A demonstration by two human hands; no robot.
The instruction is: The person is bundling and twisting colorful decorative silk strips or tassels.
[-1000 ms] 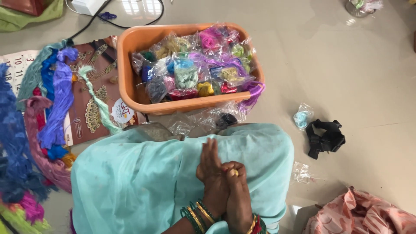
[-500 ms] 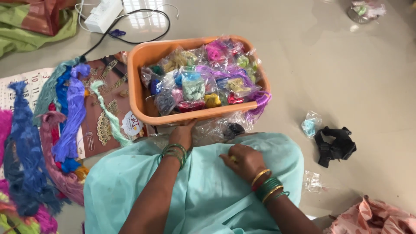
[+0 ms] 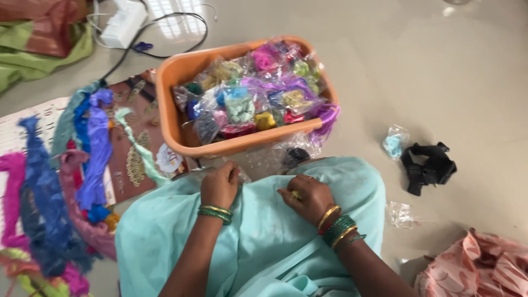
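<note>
Your left hand sits just left of centre in the lower half of the frame, fingers curled and pinched onto the pale turquoise cloth at its upper edge. Your right hand, just right of centre, is loosely closed with its fingertips pressed down on the same cloth; something small and yellowish shows between the fingers, too small to tell what. Green and gold bangles ring both wrists.

The cloth lies spread over your lap across the lower middle of the frame, bunched in folds under both hands. No stitching or decoration shows on it, so as far as I can judge the work on the fabric is at its beginning, with the cloth merely gripped and held in place.

Just above your hands, touching the cloth's far edge, crumpled clear plastic bags lie in front of an orange basket heaped with packets of coloured thread. Along the left edge of the frame skeins of blue, purple and pink thread lie over a brown patterned board. On the right lie a black strap and a small bag of light blue material, well apart from your hands.
</note>
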